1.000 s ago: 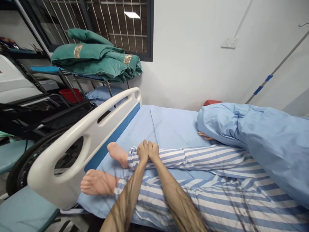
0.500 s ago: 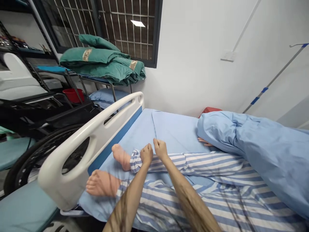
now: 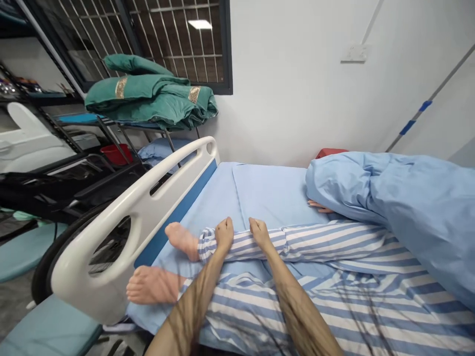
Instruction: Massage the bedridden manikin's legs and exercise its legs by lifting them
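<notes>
My left hand [image 3: 224, 235] is curled over the striped trouser leg [image 3: 326, 242] of a lying figure, close to the cuff. My right hand [image 3: 260, 234] lies a short way further up that leg, its fingers on the cloth. Just left of the cuff is a bare foot [image 3: 181, 241], and a second bare foot [image 3: 152, 285] lies nearer me by the white bed rail [image 3: 122, 227]. A blue blanket [image 3: 408, 207] covers the figure's upper body, with only a hand [image 3: 317, 205] showing at its edge. A pale blue sheet [image 3: 267, 193] lies underneath.
Beyond the rail stand a black wheeled chair [image 3: 55, 237] and a metal rack with folded green quilts [image 3: 148, 99]. A blue pillow [image 3: 161, 151] and red basin [image 3: 116, 154] sit lower down. A red object [image 3: 331, 153] is against the wall behind the blanket.
My hands have moved apart, with the right one now further right along the trouser leg. The view has shifted slightly.
</notes>
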Motion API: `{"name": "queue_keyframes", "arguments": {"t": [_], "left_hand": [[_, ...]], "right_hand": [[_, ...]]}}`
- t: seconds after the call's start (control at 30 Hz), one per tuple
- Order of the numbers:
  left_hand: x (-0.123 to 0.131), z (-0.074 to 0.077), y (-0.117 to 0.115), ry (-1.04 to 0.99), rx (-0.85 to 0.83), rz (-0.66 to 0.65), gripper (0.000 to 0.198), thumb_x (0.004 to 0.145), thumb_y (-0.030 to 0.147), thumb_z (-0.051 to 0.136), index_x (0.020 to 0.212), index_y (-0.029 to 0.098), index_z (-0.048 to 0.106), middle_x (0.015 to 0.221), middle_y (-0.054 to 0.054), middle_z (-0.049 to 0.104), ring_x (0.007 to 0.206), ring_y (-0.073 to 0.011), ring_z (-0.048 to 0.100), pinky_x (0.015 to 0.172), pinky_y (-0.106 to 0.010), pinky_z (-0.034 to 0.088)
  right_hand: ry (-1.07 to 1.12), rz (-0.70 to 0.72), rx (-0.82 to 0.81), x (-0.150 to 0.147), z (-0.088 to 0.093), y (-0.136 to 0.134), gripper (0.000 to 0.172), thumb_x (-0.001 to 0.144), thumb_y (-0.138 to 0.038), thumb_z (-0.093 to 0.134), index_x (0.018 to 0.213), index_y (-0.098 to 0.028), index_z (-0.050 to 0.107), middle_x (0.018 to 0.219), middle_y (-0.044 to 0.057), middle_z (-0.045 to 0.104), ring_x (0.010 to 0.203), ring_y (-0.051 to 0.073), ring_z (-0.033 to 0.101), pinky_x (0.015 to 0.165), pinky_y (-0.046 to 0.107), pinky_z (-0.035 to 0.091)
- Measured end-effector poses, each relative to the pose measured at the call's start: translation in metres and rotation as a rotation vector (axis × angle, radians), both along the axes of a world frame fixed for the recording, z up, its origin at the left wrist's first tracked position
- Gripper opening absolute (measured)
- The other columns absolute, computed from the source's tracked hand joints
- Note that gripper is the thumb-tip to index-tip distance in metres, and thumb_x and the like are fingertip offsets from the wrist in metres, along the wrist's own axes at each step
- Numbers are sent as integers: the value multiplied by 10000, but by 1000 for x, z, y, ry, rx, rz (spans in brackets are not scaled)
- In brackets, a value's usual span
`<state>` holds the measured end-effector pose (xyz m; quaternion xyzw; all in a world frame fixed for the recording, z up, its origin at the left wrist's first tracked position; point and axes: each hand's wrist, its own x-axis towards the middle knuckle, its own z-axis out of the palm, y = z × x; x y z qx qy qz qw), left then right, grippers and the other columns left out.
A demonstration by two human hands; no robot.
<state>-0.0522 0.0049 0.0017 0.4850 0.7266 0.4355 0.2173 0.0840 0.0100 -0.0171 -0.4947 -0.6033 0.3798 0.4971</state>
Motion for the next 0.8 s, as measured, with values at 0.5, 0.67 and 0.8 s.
{"name": "queue_keyframes", "arguments": {"t": [0.5, 0.67, 0.8], "left_hand": [[56, -12, -5, 70, 41, -150, 466, 987, 310, 376, 566, 200, 541, 623, -72, 643, 600, -152, 536, 620, -272, 344], [54, -7, -4, 164, -5, -145, 470, 1000, 285, 361, 585, 188, 560, 649, -81, 650, 639, -155, 556, 639, -275, 321], [57, -4, -6, 209, -13, -151, 499, 1008, 296, 349, 539, 192, 485, 592, -63, 594, 612, -144, 512, 633, -283, 291]], "right_hand": [[134, -11, -13, -4, 8, -2, 486, 853, -613, 428, 557, -231, 379, 534, -35, 391, 576, 122, 348, 564, 287, 310], [36, -73, -18, -1, 31, 2, 487, 842, -612, 388, 530, -244, 325, 509, -46, 317, 544, 117, 318, 549, 289, 267], [-22, -74, 80, 19, 47, 7, 514, 880, -609, 369, 526, -240, 319, 508, -49, 304, 542, 112, 311, 555, 282, 249]]}}
